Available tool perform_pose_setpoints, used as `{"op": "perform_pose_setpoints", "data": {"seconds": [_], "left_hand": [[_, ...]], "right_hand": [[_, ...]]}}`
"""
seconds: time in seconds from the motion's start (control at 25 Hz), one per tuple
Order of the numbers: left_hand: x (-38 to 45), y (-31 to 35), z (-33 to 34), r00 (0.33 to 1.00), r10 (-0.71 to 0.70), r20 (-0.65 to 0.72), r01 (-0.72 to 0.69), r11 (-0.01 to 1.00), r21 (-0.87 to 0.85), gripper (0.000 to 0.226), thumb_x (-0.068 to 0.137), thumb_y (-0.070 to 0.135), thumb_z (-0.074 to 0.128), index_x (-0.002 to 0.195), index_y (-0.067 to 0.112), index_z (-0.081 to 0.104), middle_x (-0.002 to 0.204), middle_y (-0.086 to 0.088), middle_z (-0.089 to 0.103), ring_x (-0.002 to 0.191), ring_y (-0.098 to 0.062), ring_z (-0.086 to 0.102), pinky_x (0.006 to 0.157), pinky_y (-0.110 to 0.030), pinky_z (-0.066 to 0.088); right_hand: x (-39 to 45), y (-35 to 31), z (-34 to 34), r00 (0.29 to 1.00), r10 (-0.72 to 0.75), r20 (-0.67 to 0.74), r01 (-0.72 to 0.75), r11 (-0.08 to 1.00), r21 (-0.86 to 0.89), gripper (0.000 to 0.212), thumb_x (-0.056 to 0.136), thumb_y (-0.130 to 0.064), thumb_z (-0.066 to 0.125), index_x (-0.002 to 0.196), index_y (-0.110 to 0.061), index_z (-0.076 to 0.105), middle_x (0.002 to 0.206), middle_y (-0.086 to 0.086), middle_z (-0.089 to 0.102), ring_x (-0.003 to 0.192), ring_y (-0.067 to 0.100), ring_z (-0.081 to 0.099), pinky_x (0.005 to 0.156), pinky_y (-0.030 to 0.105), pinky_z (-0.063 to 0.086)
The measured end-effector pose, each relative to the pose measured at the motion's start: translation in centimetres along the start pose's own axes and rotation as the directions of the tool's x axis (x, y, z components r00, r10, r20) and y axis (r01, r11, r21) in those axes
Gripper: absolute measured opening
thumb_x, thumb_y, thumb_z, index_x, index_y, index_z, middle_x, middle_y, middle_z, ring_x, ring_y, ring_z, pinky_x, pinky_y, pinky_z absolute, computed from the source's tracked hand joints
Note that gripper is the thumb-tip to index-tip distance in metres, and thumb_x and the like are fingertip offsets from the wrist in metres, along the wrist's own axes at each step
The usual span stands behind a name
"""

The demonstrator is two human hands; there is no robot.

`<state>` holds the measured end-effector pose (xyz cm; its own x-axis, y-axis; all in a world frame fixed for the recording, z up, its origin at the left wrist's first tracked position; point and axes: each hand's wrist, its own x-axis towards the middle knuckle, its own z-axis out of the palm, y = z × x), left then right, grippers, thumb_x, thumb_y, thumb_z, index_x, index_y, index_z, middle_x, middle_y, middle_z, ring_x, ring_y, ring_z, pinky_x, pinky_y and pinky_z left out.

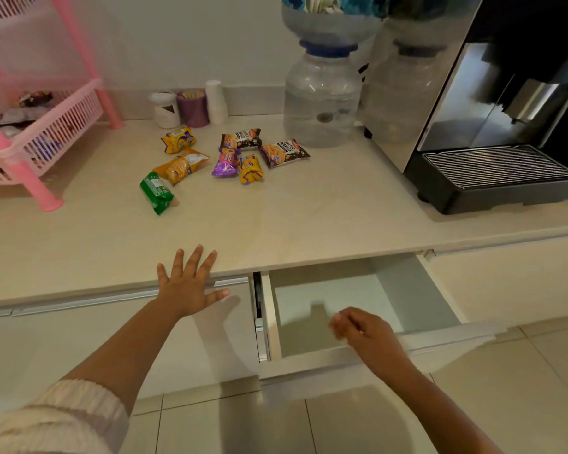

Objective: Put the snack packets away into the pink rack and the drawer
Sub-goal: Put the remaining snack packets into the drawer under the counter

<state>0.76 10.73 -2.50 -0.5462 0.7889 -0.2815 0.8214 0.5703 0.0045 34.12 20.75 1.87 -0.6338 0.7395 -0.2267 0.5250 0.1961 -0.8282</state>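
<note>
The cream worktop [309, 204] carries a pink rack [46, 132] at its left end, packets already in its lower basket. Below the edge the drawer [417, 290] stands pulled open. Seven snack packets [230, 155] lie scattered mid-worktop — a green one [157, 192] nearest the front. The left hand [187, 286] hovers at the worktop edge, fingers spread wide; the right hand [361, 329] is over the drawer front, blurred — loosely curled, holding nothing I can make out.

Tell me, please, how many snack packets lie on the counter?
7: green packet nearest, orange, yellow, purple, yellow, two peanut packets. Rack packets uncounted.
</note>
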Motion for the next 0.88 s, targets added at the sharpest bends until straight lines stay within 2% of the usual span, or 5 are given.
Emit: {"op": "perform_pose_setpoints", "data": {"seconds": [0.08,0.24,0.32,0.44,0.88], "left_hand": [[0.0,0.0,-0.1,1.000,0.000,-0.006,0.000,1.000,-0.004,0.088,0.075,0.080,0.025,0.142,0.040,-0.017,0.154,0.006,-0.023,0.141,-0.029,-0.019,0.110,-0.060,-0.003],[0.2,-0.2,0.2,1.000,-0.002,0.011,0.002,1.000,-0.019,0.088,0.074,0.080,0.025,0.141,0.042,-0.016,0.154,0.007,-0.024,0.141,-0.028,-0.021,0.110,-0.060,-0.005],[0.2,-0.2,0.3,1.000,-0.004,0.002,0.004,1.000,-0.028,0.088,0.074,0.080,0.026,0.141,0.042,-0.015,0.154,0.007,-0.022,0.141,-0.028,-0.020,0.110,-0.060,-0.005],[0.4,-0.3,0.3,1.000,-0.008,-0.021,0.007,0.999,-0.037,0.086,0.075,0.079,0.025,0.142,0.042,-0.014,0.155,0.007,-0.020,0.142,-0.028,-0.017,0.111,-0.059,-0.002],[0.0,0.0,-0.1,1.000,-0.001,0.006,0.001,0.999,-0.032,0.088,0.075,0.080,0.023,0.142,0.040,-0.017,0.154,0.006,-0.023,0.141,-0.028,-0.020,0.111,-0.059,-0.005]], "right_hand": [[1.2,1.2,-1.2,0.985,-0.100,-0.138,0.050,0.944,-0.327,0.024,0.095,-0.038,0.043,0.111,-0.029,0.059,0.114,-0.008,0.063,0.103,0.002,0.056,0.086,0.018,0.043],[0.6,6.5,-0.6,1.000,0.002,-0.005,-0.006,0.672,-0.741,0.050,0.097,-0.044,0.026,0.145,-0.029,0.021,0.153,-0.005,0.026,0.143,0.017,0.019,0.117,0.037,0.017],[0.7,7.2,-0.7,0.995,0.066,0.073,0.014,0.637,-0.770,0.057,0.096,-0.036,0.027,0.148,-0.029,0.006,0.158,-0.006,0.006,0.146,0.022,0.000,0.118,0.041,0.005],[0.5,7.1,-0.7,0.987,0.127,0.098,0.005,0.588,-0.809,0.061,0.095,-0.033,0.026,0.148,-0.027,-0.002,0.159,-0.002,-0.006,0.145,0.028,-0.007,0.117,0.044,0.002],[-3.8,7.8,0.0,0.997,0.072,0.020,-0.034,0.675,-0.737,0.058,0.095,-0.054,0.020,0.147,-0.036,-0.001,0.157,-0.008,-0.009,0.144,0.017,-0.014,0.117,0.039,-0.001]]}}
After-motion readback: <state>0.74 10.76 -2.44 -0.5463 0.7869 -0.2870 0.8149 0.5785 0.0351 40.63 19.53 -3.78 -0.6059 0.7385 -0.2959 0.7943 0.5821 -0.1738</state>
